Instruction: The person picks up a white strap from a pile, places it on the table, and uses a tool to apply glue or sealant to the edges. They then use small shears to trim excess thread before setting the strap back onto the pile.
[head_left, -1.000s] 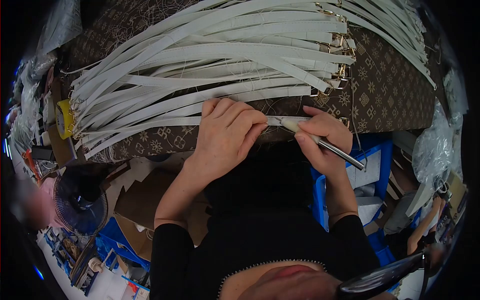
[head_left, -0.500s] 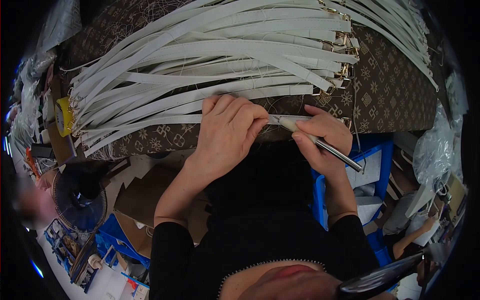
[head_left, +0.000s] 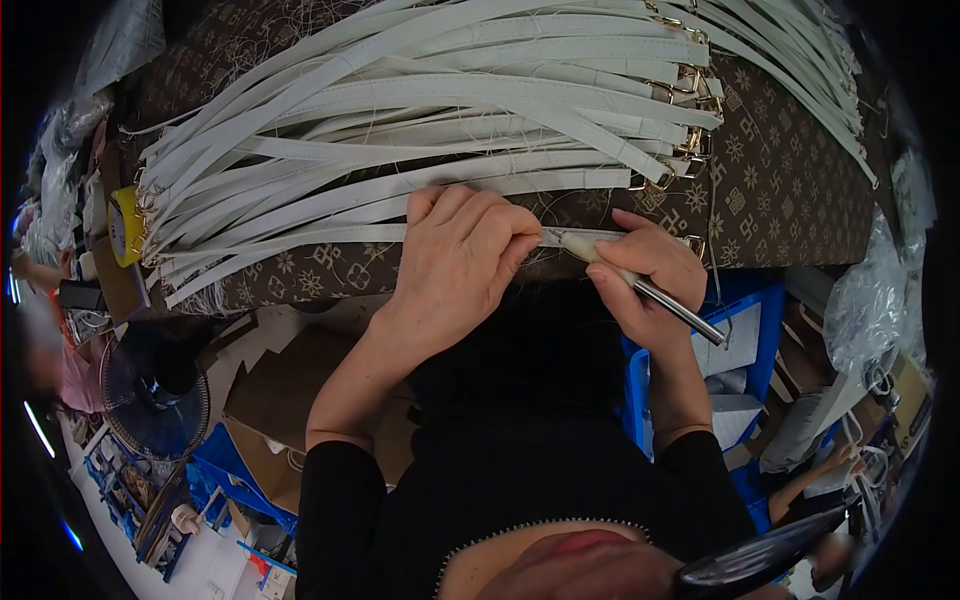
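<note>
Along the front edge of the patterned brown cloth (head_left: 330,275) runs a narrow white strap (head_left: 370,234) with a metal buckle (head_left: 695,244) at its right end. My left hand (head_left: 455,260) pinches this strap near its middle, thumb and forefinger together. My right hand (head_left: 655,270) is closed around a pen-shaped tool (head_left: 680,308) with a pale front part and a silver shaft. Its thin tip points left and meets the strap just beside my left fingertips. Behind both hands lies a thick pile of similar white straps (head_left: 420,95), their gold buckles mostly to the right.
More white straps (head_left: 800,80) lie at the far right. Loose threads are scattered over the cloth. Below the edge are a blue crate (head_left: 765,340), a cardboard box (head_left: 290,390) and a fan (head_left: 155,395). Clear plastic bags (head_left: 865,310) hang at right, with a person's arm (head_left: 810,480) below.
My hands and the tool stay almost in the same place on the strap. The view has shifted slightly, and people in the background at both sides have moved.
</note>
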